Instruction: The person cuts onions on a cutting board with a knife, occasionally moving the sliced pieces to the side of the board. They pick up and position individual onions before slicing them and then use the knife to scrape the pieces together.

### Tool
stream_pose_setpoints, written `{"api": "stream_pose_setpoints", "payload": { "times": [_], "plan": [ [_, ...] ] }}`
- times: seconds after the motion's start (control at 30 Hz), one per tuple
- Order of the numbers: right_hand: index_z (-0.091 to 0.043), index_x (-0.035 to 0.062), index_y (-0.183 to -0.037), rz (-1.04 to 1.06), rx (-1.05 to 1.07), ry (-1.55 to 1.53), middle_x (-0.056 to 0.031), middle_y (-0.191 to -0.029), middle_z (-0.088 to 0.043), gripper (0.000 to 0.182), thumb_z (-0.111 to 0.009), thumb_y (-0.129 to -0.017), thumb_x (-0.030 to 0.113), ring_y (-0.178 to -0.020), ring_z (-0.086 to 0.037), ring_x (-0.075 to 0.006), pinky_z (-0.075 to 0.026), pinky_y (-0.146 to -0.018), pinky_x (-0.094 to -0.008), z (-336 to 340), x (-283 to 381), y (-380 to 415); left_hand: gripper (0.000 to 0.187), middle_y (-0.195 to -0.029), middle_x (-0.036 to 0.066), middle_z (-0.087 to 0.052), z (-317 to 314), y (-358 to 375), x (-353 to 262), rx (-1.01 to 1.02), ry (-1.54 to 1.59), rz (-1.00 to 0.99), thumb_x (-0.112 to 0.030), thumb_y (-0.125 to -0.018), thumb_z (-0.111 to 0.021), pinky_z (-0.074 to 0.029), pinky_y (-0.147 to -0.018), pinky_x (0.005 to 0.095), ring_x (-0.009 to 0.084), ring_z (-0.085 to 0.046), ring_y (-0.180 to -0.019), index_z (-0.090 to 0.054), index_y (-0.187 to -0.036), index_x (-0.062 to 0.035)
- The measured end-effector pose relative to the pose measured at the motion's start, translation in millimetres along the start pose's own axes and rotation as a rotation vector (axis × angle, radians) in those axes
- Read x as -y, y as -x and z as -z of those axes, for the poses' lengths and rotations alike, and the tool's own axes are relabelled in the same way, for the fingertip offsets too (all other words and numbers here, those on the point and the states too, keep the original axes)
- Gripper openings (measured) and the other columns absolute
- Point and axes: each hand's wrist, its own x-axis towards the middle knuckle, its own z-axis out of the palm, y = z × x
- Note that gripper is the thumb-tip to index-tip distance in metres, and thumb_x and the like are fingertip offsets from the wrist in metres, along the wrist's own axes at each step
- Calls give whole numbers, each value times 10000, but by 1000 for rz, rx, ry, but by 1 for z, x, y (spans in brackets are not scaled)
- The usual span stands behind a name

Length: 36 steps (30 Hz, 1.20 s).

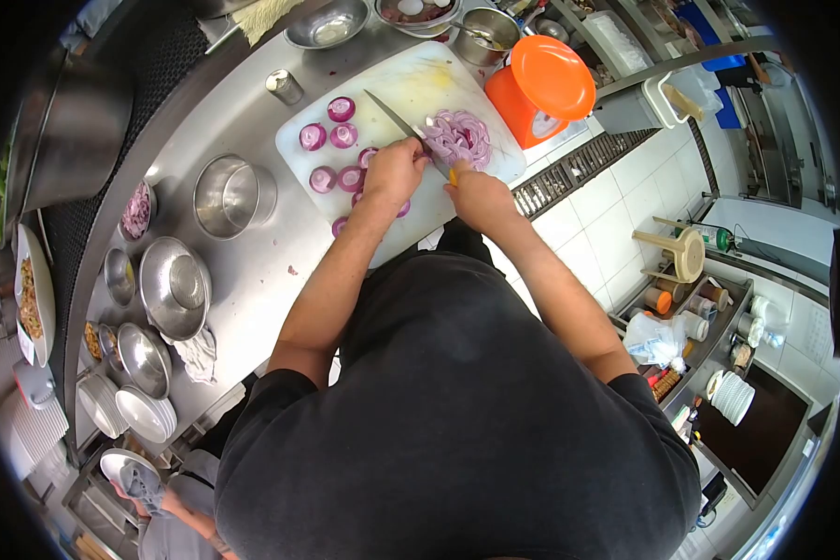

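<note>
left hand (pixel 394 173): fingers curled down on a halved red onion on the white plastic cutting board (pixel 397 89), just beside the blade.
right hand (pixel 471 191): closed round yellow-handled steel knife (pixel 401 121).
sliced onion pile (pixel 459 135): beyond the blade.
risk: fingertips v. close to edge; a slip off wet onion could nick them.

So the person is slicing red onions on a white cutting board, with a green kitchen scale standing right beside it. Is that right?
Not quite: the kitchen scale beside the white cutting board is orange, not green, as the head view shows. The rest holds: the right hand works a knife while the left hand steadies red onions on the board.
</note>
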Motion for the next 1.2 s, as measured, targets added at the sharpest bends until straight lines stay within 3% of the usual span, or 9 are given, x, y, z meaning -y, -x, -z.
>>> {"api": "stream_pose_setpoints", "payload": {
  "times": [0.17, 0.43, 0.53, 0.63, 0.67, 0.87, 0.97, 1.07, 1.2],
  "plan": [
    [-551, -2, -1209, -4, -35, -14, -238, -959, -764, 351, -634, -1050, 299, -925, -754, -427, -582, -818, -538, -19, -3, -22, 216, -1072, 179, -753, 2, 3, -3, 7, -26, -31, -155, -911, -778, -579, -881, 490, 385, -725, -1024, -718, -1082, -38],
    [-538, 8, -1205, 4, -152, -80, -254, -925, -755, 362, -647, -1040, 311, -903, -742, -456, -571, -802, -559, 8, -3, -7, 348, -1277, 166, -697, 16, 17, -12, 59, -97, -137, -117, -900, -773, -560, -981, 456, 375, -681, -1150, -721, -1231, -23],
    [-534, 2, -1194, 8, -146, -106, -266, -909, -747, 378, -657, -1032, 320, -888, -734, -470, -567, -783, -568, -2, -4, 5, 380, -1261, 161, -702, 34, 27, -11, -116, -139, -152, -149, -890, -792, -534, -1008, 471, 370, -669, -1177, -724, -1248, -40],
    [-534, -5, -1181, 61, -108, -199, -273, -889, -738, 389, -662, -1030, 330, -873, -728, -478, -565, -766, -572, -25, -10, 17, 376, -1225, 160, -699, 64, 36, -16, -159, -364, -34, -176, -855, -825, -514, -978, 483, 353, -672, -1149, -732, -1198, -51],
    [-539, -14, -1154, 84, -115, -217, -283, -870, -728, 394, -658, -1034, 341, -861, -720, -489, -558, -765, -578, -34, -13, 20, 430, -1301, 180, -692, 72, 35, -16, -75, -401, 62, -236, -868, -829, -472, -1044, 496, 375, -648, -1226, -726, -1253, -75],
    [-571, 27, -1134, 69, -47, -202, -268, -865, -728, 381, -659, -1033, 383, -851, -716, -483, -552, -760, -580, -36, -43, 37, 446, -1300, 171, -706, 73, 30, -3, -2, -525, 92, -256, -871, -827, -466, -1020, 507, 356, -663, -1213, -706, -1268, -92],
    [-582, 48, -1133, 71, -104, -128, -252, -865, -733, 367, -664, -1030, 390, -844, -720, -473, -554, -751, -575, -34, -66, 31, 358, -1181, 143, -728, 69, 25, -6, 1, -485, -1, -233, -885, -810, -466, -999, 484, 325, -688, -1137, -718, -1198, -84],
    [-587, 50, -1140, 62, -147, -104, -238, -854, -735, 368, -670, -1024, 390, -828, -722, -466, -557, -729, -565, -25, -67, 24, 439, -1223, 154, -715, 57, 17, -4, 39, -373, -59, -207, -872, -822, -464, -1026, 499, 346, -674, -1189, -694, -1277, -94],
    [-590, 47, -1158, 27, -183, -76, -234, -856, -741, 361, -671, -1024, 373, -830, -729, -456, -565, -730, -558, -16, -49, 20, 420, -1195, 142, -709, 44, 14, -6, -1, -258, -72, -170, -877, -821, -516, -984, 475, 335, -698, -1128, -680, -1260, -72]
  ]
}}
